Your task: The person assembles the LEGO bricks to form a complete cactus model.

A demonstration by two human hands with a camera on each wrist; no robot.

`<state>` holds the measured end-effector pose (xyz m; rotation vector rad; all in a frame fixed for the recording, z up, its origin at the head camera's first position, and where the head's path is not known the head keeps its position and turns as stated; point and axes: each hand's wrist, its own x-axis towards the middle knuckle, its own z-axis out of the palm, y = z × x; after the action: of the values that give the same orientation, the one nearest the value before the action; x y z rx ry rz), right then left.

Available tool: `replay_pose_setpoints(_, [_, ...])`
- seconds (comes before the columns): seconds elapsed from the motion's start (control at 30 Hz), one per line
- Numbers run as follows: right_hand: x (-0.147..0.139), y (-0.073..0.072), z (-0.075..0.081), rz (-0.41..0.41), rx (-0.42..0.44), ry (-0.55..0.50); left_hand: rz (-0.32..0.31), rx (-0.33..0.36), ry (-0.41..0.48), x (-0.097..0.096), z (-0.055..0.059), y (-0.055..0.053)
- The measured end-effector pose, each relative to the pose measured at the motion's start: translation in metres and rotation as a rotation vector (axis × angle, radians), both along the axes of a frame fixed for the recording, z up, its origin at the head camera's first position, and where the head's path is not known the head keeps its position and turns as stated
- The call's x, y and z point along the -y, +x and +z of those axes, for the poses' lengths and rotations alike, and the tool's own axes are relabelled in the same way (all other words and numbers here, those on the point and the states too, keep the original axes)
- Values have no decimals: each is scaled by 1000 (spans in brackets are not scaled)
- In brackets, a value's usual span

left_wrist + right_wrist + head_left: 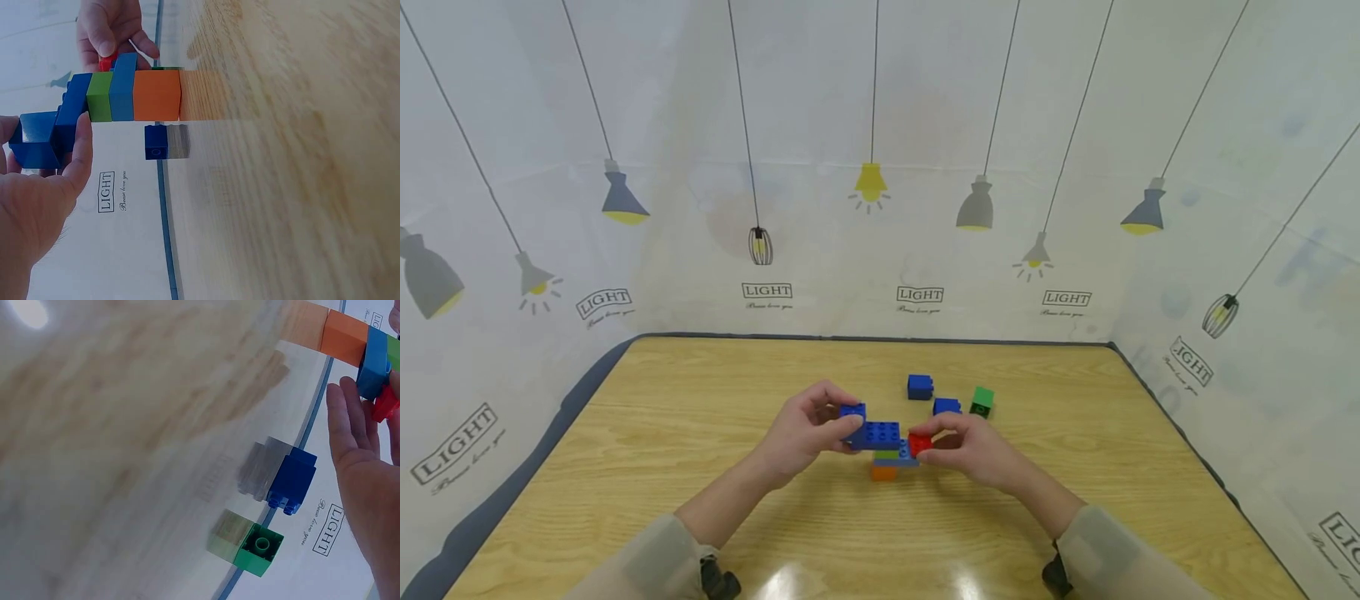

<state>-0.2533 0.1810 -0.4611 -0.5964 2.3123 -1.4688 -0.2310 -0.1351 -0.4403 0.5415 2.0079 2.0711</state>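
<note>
A stack of toy bricks stands on the table. Its orange brick is lowest, under a lighter blue brick, a lime green brick and a long dark blue brick. On the long brick's left end sits a square dark blue brick. My left hand grips this square brick between thumb and fingers, one finger reaching along the long brick. From the right, my right hand pinches a red brick at the right end of the lighter blue brick; whether it is seated cannot be told.
Behind my right hand are a dark blue brick, another dark blue brick partly hidden by that hand, and a dark green brick. A lamp-printed sheet stands around the wooden table's back and sides.
</note>
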Motion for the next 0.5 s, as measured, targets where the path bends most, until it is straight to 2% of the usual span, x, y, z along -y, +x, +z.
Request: replay_pose_setpoints(0.5, [2, 0, 2, -16, 49, -23, 7, 2, -23, -3, 2, 0])
